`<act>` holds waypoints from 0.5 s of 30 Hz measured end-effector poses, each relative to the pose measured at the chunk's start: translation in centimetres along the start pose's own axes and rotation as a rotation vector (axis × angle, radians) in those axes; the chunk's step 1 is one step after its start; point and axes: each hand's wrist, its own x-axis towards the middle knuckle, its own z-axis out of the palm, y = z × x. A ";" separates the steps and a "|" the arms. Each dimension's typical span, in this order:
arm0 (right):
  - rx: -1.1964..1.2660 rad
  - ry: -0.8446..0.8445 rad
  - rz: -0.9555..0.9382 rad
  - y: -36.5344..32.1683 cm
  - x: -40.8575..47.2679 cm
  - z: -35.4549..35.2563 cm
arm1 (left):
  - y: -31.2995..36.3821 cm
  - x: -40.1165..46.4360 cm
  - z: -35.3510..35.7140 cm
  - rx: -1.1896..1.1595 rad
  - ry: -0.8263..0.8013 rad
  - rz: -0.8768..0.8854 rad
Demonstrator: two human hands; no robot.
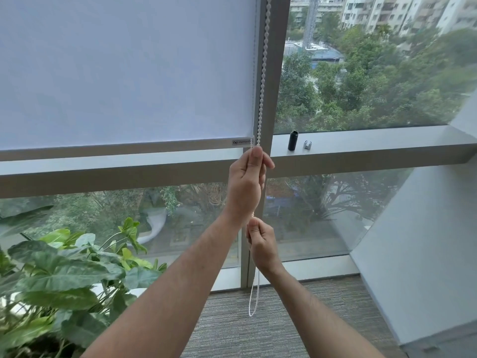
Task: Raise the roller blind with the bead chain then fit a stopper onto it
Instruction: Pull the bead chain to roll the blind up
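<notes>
A white roller blind (124, 73) covers the left window pane, its bottom bar (129, 147) level with the horizontal frame ledge. The white bead chain (263, 68) hangs along the grey mullion, and its loop (253, 303) ends just above the carpet. My left hand (249, 182) is closed around the chain just below the blind's bottom corner. My right hand (260, 244) pinches the chain lower down, under the left wrist. A small clear stopper (307, 144) stands on the ledge to the right of the mullion, beside a black cylinder (292, 140).
A large leafy plant (64, 270) fills the lower left. The grey window ledge (387, 143) runs rightward to a white angled wall (426, 241). Grey carpet (245, 332) lies below. Trees and buildings show through the glass.
</notes>
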 end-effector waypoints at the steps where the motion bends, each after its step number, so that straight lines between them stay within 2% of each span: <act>1: 0.002 -0.011 0.007 -0.1 0.0 -0.1 | -0.2 -0.1 0.1 0.016 0.023 0.008; 8: 0.104 -0.115 0.130 -0.9 0.9 -0.9 | -0.6 0.2 -0.2 0.096 0.074 0.013; 12: -0.007 -0.127 0.123 -2.3 2.3 -1.4 | -2.1 -0.7 -0.8 0.157 0.089 0.001; 15: 0.060 -0.089 0.095 -5.0 3.8 -1.8 | -3.8 -1.6 -1.5 0.174 0.088 -0.040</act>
